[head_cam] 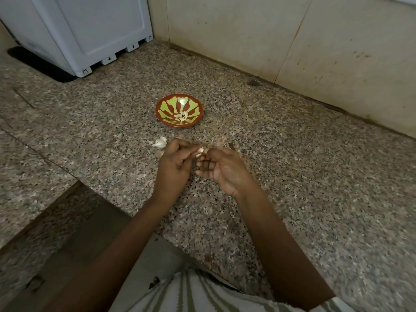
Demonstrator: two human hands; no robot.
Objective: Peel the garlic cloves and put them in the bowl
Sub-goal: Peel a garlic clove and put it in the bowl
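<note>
A small red-and-green patterned bowl (166, 104) stands on the speckled granite counter, with several peeled garlic cloves (182, 115) lying in its middle. Just in front of the bowl my left hand (174, 164) and my right hand (221, 171) meet, both pinching one pale garlic clove (200, 152) between fingertips. A piece of unpeeled garlic (160, 142) lies on the counter just left of my left hand. Bits of papery skin (221, 143) lie behind my right hand, partly hidden.
A white appliance (90, 34) stands at the back left on a dark mat (38, 64). A tiled wall (315, 41) runs along the back right. The counter's edge drops off at the lower left (74, 183). A dark stain (254, 82) marks the counter near the wall.
</note>
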